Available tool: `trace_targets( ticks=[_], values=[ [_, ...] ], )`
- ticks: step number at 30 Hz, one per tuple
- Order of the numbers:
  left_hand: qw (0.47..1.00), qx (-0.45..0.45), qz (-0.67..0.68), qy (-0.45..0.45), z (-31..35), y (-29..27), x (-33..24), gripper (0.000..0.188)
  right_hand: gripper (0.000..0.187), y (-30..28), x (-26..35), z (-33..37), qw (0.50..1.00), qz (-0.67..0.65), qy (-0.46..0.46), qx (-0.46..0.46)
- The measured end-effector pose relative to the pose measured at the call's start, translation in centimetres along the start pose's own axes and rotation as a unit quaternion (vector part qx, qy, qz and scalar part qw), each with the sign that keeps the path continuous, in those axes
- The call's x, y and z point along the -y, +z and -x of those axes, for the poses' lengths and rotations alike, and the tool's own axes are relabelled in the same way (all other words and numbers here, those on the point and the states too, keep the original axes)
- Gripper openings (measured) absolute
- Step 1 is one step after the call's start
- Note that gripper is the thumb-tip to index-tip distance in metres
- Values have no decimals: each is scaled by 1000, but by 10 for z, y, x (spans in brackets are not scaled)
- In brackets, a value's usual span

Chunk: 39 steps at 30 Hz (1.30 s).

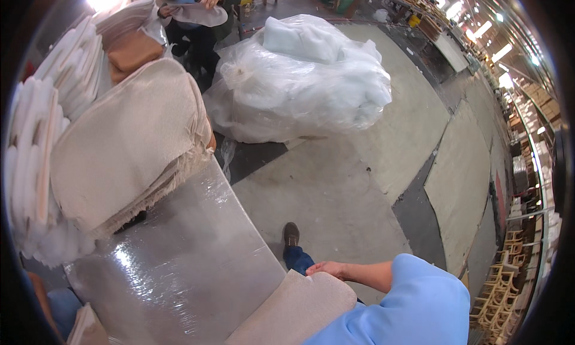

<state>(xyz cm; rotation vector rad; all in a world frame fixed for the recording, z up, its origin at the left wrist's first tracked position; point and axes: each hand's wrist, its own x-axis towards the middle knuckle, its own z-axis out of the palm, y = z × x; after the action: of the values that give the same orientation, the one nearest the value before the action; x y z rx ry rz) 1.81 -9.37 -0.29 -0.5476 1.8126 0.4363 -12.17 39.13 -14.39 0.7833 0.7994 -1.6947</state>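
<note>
My right hand (328,268) is at the lower middle, its fingers closed on the far edge of a beige padded fabric piece (299,309). That piece lies over the near edge of a table wrapped in shiny clear plastic (179,255). My left hand does not show. To the left on the table rests a stack of beige fabric pieces (132,141) with frayed edges.
White padding sheets (36,147) are piled at the left. A large clear plastic bag of white stuffing (305,81) sits on the floor ahead. A co-worker's hand (211,0) holds a pale piece. Wooden frames (503,279) stand at the right. A bare arm (41,300) shows lower left.
</note>
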Motion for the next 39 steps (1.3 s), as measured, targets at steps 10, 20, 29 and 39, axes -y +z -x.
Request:
trace_targets(
  ticks=[10,20,29,39],
  values=[
    [997,17,52,-63,-22,51,42,109,21,5,25,-8,990,137,41,-7],
    [981,-52,184,-24,-9,45,13,84,25,7,34,-2,978,201,57,-6],
    [897,-154,401,101,44,-6,-32,63,84,82,51,92,969,222,-16,-110],
    [613,-165,708,309,139,-52,-32,40,90,134,58,110,890,394,-191,-130]
  ],
)
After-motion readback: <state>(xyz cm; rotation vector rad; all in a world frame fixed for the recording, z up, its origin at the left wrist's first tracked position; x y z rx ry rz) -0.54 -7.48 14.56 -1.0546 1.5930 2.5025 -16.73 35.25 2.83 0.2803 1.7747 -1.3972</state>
